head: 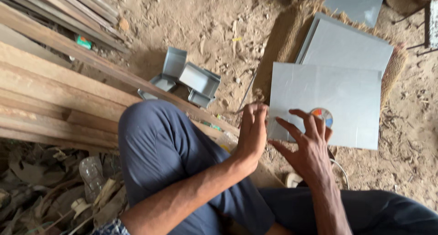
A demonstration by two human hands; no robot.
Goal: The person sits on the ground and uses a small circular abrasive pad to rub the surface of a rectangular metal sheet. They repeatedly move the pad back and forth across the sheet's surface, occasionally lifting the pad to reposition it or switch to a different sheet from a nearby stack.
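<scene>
Knee [157, 139] in blue trousers, both hands [252, 132] touching grey sheet [328, 98]

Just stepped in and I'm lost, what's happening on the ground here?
A person sits on a sandy floor with both hands at a grey metal sheet lying in front of them. The left hand is at the sheet's near left edge; the right hand is spread over its near part, beside a multicoloured disc. More sheets lie behind it on a woven mat. Folded grey metal trays sit by wooden planks.
</scene>
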